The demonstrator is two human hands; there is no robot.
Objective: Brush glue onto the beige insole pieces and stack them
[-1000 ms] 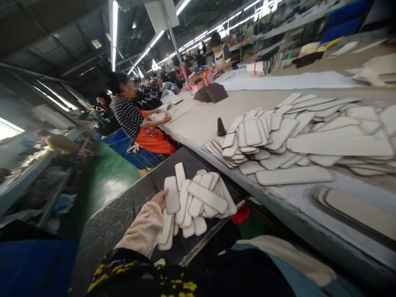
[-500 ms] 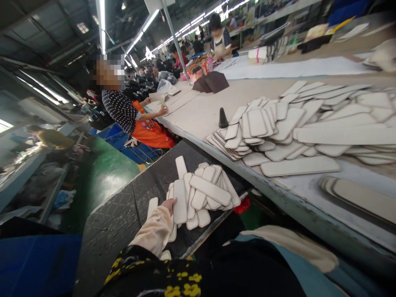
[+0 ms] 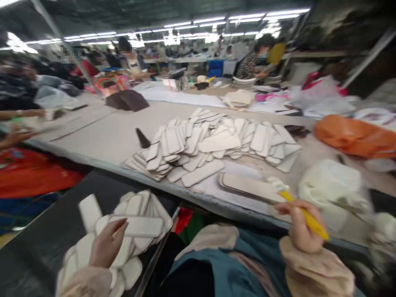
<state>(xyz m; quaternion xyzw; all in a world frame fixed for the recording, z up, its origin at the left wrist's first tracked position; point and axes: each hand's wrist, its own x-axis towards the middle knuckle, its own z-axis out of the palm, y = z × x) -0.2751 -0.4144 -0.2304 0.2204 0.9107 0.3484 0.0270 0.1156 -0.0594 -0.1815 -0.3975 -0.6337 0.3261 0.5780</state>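
Observation:
My right hand (image 3: 305,227) grips a yellow-handled brush (image 3: 286,194), its pale bristles pointing up and left. Those bristles are over the right end of a neat stack of long, rounded off-white pieces (image 3: 244,184) on the table. Over a loose pile of similar off-white pieces (image 3: 145,227) on the black board is my left hand (image 3: 108,242). Its fingers are stretched out, thumb apart, and no piece shows in it; whether the fingertips touch the pile I cannot tell.
A large heap of off-white pieces (image 3: 192,144) covers the middle of the table, beside a dark cone (image 3: 142,138). At the right stand a whitish container (image 3: 331,181) and an orange bag (image 3: 355,134). A co-worker's hands (image 3: 18,132) are at the far left.
The view has swung right, bringing my right hand with the brush into sight. My left hand, earlier holding an off-white piece at the pile, has let go of it.

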